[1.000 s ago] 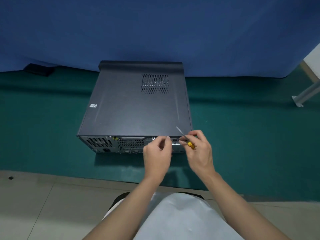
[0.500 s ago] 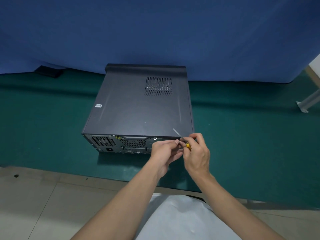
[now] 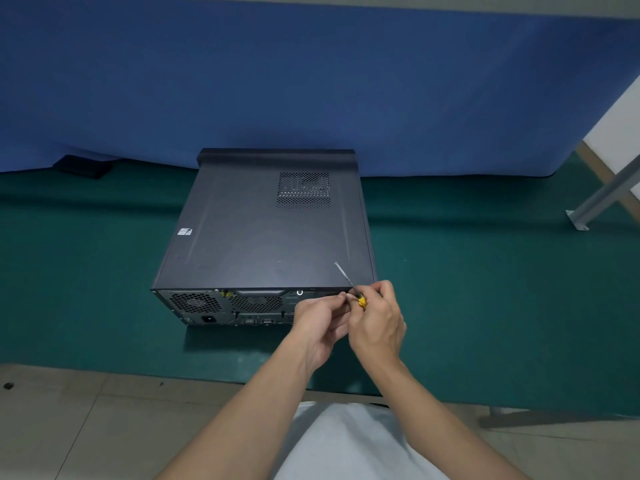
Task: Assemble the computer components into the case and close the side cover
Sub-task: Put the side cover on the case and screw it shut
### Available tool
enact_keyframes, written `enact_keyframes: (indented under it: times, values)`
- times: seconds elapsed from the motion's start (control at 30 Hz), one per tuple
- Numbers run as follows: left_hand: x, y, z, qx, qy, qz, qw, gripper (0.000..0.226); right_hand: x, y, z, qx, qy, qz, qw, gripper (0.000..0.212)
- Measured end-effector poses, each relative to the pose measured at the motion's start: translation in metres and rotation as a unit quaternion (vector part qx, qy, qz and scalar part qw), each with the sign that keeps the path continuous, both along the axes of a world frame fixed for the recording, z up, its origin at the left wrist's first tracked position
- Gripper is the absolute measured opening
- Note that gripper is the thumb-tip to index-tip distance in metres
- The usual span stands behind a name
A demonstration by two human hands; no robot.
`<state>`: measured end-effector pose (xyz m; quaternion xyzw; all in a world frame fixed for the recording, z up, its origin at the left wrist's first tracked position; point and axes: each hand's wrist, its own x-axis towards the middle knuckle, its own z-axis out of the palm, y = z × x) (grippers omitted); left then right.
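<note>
green-covered desk, blue curtain behind. computer case: centre frame, lying flat, side cover on top and closed, rear panel toward lower edge. right hand: grasps yellow-handled screwdriver, shaft angled to upper left over cover. left hand: fingers curled just beside it at rear edge; what they grasp cannot be told.

— How does the black computer case lie?
— Flat on its side on the green mat, rear panel facing the viewer, side cover closed on top, vent grille far right.
— The screwdriver?
— Yellow-handled, at the near right corner, shaft slanting up over the cover
</note>
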<state>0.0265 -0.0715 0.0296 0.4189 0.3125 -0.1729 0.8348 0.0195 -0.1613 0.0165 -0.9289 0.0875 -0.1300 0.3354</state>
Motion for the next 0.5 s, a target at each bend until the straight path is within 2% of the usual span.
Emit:
enact_keyframes:
  times: [0.07,0.23,0.33,0.4,0.5]
  values:
    - [0.0001,-0.0004,-0.0006,0.002,-0.003,-0.002,1.000,0.014,-0.0014,-0.0006,0.0015,-0.014,-0.011,0.006,1.000,0.003]
    - [0.0016,-0.0013,0.0002,0.018,-0.015,-0.007,1.000,0.017,-0.0034,-0.0096,0.0022,-0.101,-0.114,0.075,0.985,0.010]
    - [0.0023,0.0011,0.0020,0.007,-0.009,-0.010,1.000,0.014,-0.0036,-0.0072,0.0002,-0.048,-0.059,0.035,0.997,0.005]
    - [0.0038,0.0017,0.0037,0.011,0.001,-0.007,1.000,0.012,-0.0044,-0.0054,-0.0006,-0.007,-0.005,-0.002,1.000,0.017]
    - [0.0050,0.0012,0.0074,0.011,0.019,-0.011,1.000,0.007,-0.0048,-0.0029,0.0027,0.006,0.045,-0.051,0.998,0.026]
